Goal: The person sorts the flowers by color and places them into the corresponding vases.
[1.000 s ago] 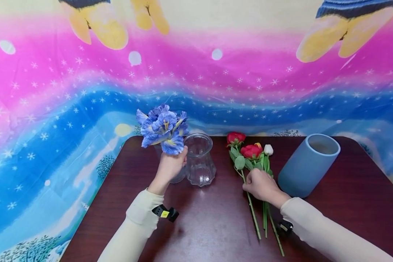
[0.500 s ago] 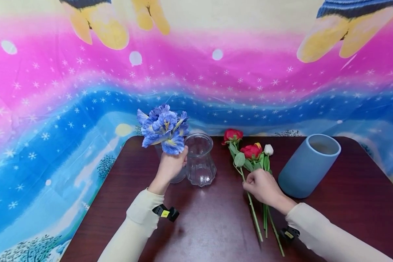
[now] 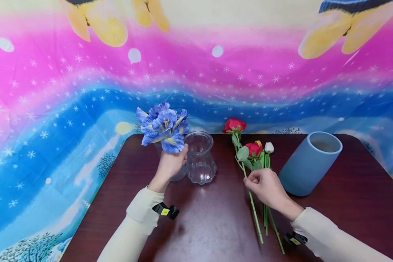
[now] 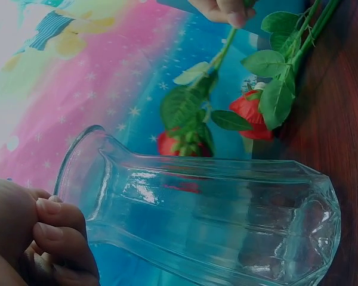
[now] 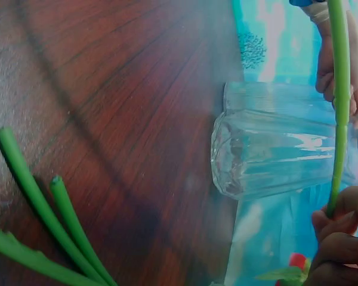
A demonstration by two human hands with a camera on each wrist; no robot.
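My left hand [image 3: 171,165] is curled directly beneath a blue iris [image 3: 165,125]; the stem is hidden inside the fist. In the left wrist view its curled fingers [image 4: 59,235] come right beside the rim of a clear glass vase [image 4: 215,217]. Another clear glass [image 3: 178,175] shows partly behind the left hand. Over on the right, my right hand [image 3: 268,187] pinches the green stem of a red rose [image 3: 234,125] between thumb and fingers. The rose tilts upward, its bloom above the table's back edge. Below that hand lie another red rose [image 3: 253,149] and a white tulip [image 3: 269,147].
A tall blue-grey vase [image 3: 309,165] stands right of the lying flowers. The dark wooden table [image 3: 196,225] meets a printed cloth backdrop [image 3: 196,80] behind. Several cut stem ends [image 5: 27,190] point toward the near side in the right wrist view.
My right hand has shifted slightly right and toward me, with the red rose rising away from the other flowers. The left hand stays in place beneath the iris.
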